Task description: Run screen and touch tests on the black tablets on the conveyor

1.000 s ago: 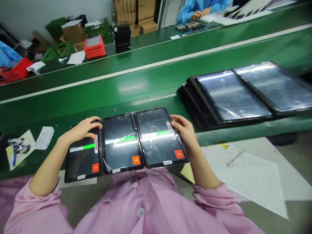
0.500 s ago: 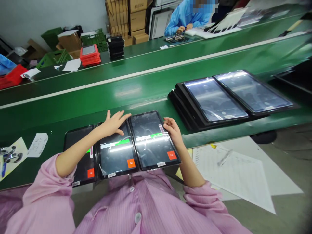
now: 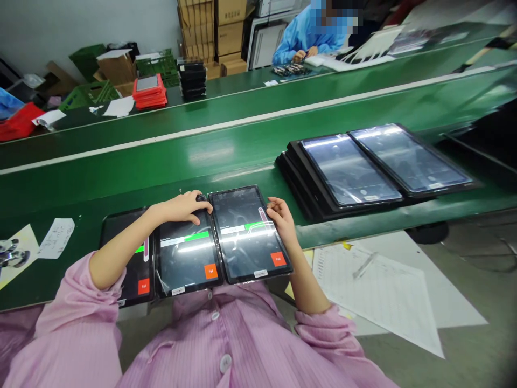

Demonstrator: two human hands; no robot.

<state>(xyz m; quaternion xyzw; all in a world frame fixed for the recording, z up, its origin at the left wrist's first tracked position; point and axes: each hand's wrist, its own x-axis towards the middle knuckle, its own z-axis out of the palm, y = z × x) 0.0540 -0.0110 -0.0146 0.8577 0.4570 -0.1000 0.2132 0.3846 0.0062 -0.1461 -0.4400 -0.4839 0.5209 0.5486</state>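
Observation:
Three dark tablets lie side by side along the near edge of the green bench, each screen showing a green bar and a red or orange "Fail" box. My left hand is bent over the top of the middle tablet, fingers curled at its upper edge and thumb over the screen. At the right side of the right tablet, my right hand grips the edge with curled fingers. Under my left forearm is the left tablet, partly covered by the arm.
Two bright-screened tablets lie on a stack of black trays at right. Papers sit low right, and a paper slip lies left. Across the belt, a person in blue handles small parts near red and black stacks.
My left hand's spread fingers have curled down onto the middle tablet's top edge. My right hand stays at the right tablet's edge. The view has shifted slightly.

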